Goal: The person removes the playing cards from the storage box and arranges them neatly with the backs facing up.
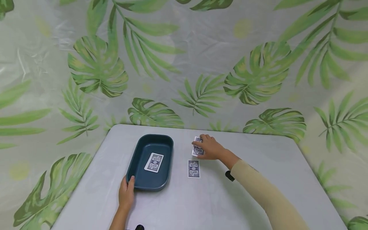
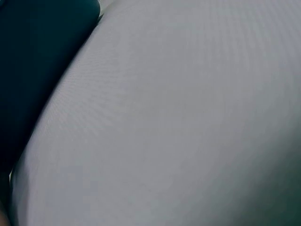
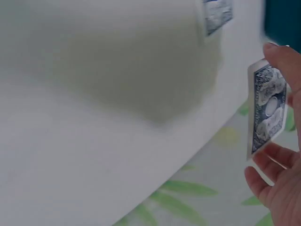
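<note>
A blue-backed playing card [image 3: 269,108] is held in my right hand [image 1: 210,147], between the thumb and fingers, with its patterned back showing. In the head view that hand is over the far part of the table, to the right of a dark teal tray [image 1: 135,159]. Just nearer lies a second playing card [image 1: 194,169], back up on the table. Inside the tray rests another playing card [image 1: 154,162], also back up and slightly turned. My left hand [image 1: 126,194] grips the tray at its near left corner, thumb over the rim. The left wrist view barely catches that hand.
A white-covered table [image 1: 218,201] carries the tray and cards. Behind it hangs a leaf-printed sheet [image 1: 201,64] that also shows along both sides. A black wrist strap [image 1: 229,175] shows by the right sleeve [image 1: 264,191].
</note>
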Demonstrator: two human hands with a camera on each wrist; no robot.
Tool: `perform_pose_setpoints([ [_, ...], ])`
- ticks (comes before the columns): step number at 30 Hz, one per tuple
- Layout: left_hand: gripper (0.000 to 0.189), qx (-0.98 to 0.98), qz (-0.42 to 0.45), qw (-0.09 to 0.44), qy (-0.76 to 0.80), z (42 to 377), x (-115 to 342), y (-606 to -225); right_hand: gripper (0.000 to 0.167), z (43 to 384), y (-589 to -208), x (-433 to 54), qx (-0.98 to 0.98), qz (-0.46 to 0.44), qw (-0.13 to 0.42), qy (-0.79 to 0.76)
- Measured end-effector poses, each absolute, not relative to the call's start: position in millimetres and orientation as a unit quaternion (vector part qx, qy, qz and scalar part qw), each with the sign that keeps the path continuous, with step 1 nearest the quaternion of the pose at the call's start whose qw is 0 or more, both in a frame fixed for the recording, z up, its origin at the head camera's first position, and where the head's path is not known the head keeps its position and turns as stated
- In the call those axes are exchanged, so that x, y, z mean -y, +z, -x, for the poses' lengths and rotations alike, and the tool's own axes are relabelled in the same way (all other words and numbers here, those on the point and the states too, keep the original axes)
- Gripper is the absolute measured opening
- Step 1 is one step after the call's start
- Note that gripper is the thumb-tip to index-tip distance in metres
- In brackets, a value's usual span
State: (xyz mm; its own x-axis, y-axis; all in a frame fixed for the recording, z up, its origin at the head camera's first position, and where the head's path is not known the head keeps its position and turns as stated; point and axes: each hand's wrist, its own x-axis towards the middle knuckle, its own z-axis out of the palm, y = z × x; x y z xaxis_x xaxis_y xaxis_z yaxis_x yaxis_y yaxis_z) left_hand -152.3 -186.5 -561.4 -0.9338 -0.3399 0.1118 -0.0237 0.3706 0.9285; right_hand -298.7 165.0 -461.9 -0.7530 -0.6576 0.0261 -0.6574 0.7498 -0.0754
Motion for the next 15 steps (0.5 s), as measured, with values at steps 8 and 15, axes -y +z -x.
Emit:
perform_pose_setpoints([
  [8, 0.046, 0.816, -0.115, 0.142, -0.548, 153, 187, -560, 0.06, 290, -480, -197, -0.936, 0.343, 0.081, -0.025],
  [15, 0.044, 0.814, -0.113, 0.154, -0.549, 153, 187, -562, 0.062, 283, -497, -205, -0.935, 0.334, 0.123, -0.018],
])
